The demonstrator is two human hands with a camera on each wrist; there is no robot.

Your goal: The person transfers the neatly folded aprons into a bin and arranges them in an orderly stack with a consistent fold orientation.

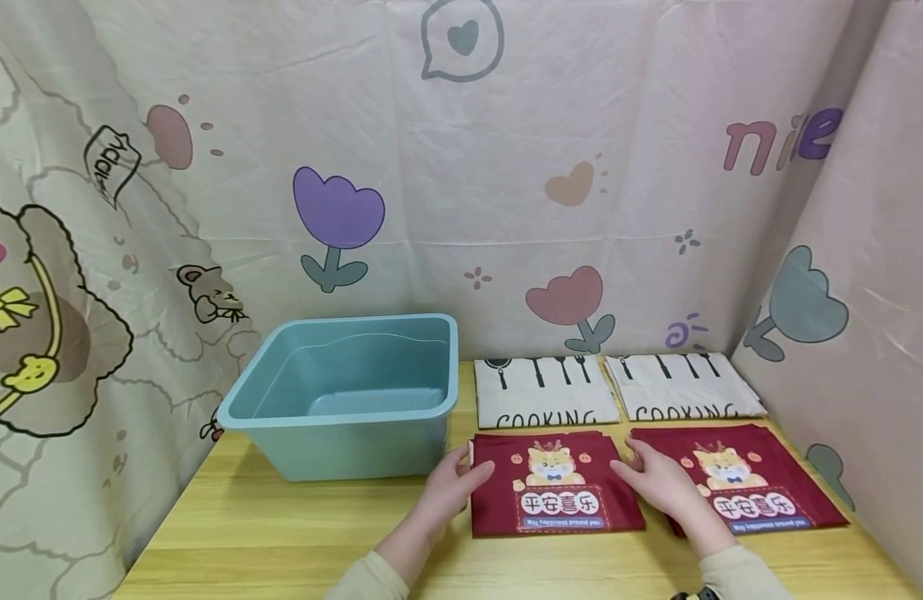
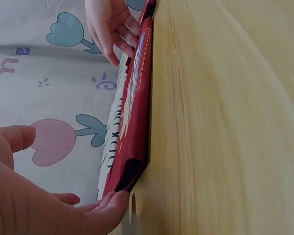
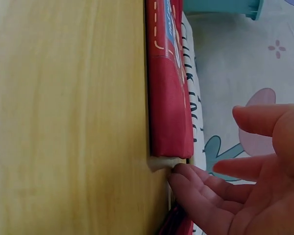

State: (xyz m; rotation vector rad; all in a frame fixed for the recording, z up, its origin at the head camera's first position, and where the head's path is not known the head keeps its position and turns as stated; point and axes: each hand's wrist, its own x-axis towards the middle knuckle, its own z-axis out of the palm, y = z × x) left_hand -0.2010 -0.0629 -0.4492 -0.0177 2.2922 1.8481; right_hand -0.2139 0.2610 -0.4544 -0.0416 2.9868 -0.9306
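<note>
Two folded dark red cloths, each printed with a cartoon animal and white lettering, lie side by side at the front right of the table. At the left edge of the left red cloth [image 1: 499, 475] is my left hand [image 1: 448, 487]. In the left wrist view its fingertips [image 2: 115, 199] are right at the folded corner, thumb raised apart. My right hand [image 1: 660, 479] is between the two red cloths, over the near side of the right red cloth [image 1: 795, 479]. In the right wrist view its fingers [image 3: 196, 188] are extended close to the left cloth's end, the thumb held away.
A light blue plastic tub [image 1: 349, 446] stands at the left. Behind the red cloths lie two folded white cloths, a left one [image 1: 547, 396] and a right one [image 1: 686, 392], printed with utensils and lettering. A patterned curtain [image 1: 461, 167] encloses the back and sides of the wooden table [image 1: 281, 533].
</note>
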